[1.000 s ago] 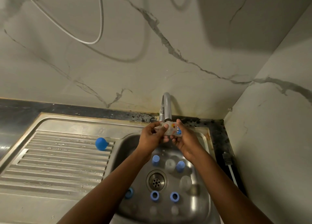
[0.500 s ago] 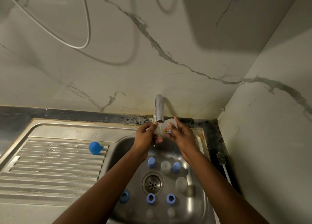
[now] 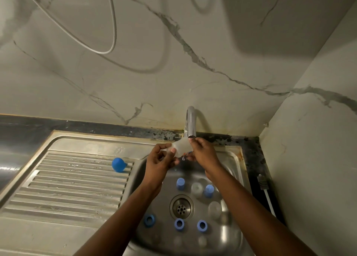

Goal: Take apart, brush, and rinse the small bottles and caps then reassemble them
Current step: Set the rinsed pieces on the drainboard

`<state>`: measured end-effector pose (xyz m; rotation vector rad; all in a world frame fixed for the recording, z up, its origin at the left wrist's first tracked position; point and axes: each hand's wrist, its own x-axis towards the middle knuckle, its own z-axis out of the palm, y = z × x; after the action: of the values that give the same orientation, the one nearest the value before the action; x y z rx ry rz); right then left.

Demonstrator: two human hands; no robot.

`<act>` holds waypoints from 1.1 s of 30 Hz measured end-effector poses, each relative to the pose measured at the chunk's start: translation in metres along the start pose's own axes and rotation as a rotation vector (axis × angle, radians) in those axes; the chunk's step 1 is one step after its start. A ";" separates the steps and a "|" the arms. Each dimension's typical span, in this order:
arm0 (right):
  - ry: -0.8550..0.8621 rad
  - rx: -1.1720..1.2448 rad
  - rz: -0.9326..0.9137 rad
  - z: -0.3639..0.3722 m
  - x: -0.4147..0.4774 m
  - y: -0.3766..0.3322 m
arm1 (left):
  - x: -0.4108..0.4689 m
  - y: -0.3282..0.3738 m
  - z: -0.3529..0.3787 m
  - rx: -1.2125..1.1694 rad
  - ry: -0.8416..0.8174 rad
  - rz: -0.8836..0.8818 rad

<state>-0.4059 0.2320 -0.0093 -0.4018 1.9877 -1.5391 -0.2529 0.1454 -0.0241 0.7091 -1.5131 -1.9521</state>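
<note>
Since the earlier frames the small translucent plastic bottle has been turned over, so its coloured label, which faced the camera a second ago, now shows only as a sliver on the underside. The camera's view has shifted a little too.

Both hands hold the bottle just under the mouth of the curved steel tap. Its long axis runs slantwise, with the narrower end down and to the left of the tap and the fuller end up beneath the spout. I cannot tell which end is the opening. The left hand pinches the narrow end between thumb and fingertips. The right hand curls its fingers round the fuller end, directly below the spout and nearer to it. A few drops hang under the bottle; no steady stream is plain to see.

Well below the tap, in the steel sink basin, loose blue caps and other clear bottles lie apart around the drain, so this looks like rinsing, with reassembly yet to come.
</note>
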 end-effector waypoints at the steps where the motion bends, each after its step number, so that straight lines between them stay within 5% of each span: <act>1: -0.024 -0.013 0.020 0.001 0.000 -0.002 | 0.000 0.001 0.000 0.029 -0.004 0.019; 5: -0.106 0.020 0.058 -0.001 -0.006 -0.001 | 0.002 0.004 -0.001 0.156 0.010 0.088; 11: -0.114 0.644 0.296 -0.011 -0.013 0.006 | 0.010 0.004 0.005 0.217 0.030 0.084; 16: -0.143 0.724 0.372 -0.018 -0.022 0.022 | 0.018 0.004 0.018 0.298 0.037 0.041; 21: -0.029 0.345 0.335 -0.010 -0.020 0.029 | 0.030 0.004 0.030 0.394 -0.006 0.088; 29: -0.068 -0.303 -0.136 -0.020 -0.018 0.016 | 0.036 0.006 0.038 0.586 0.012 0.120; 33: -0.056 -0.328 -0.211 -0.021 -0.021 0.009 | 0.034 0.009 0.036 0.607 -0.072 0.164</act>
<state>-0.4013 0.2633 -0.0092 -0.8002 2.2147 -1.3024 -0.3011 0.1442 -0.0094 0.7275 -2.1644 -1.4063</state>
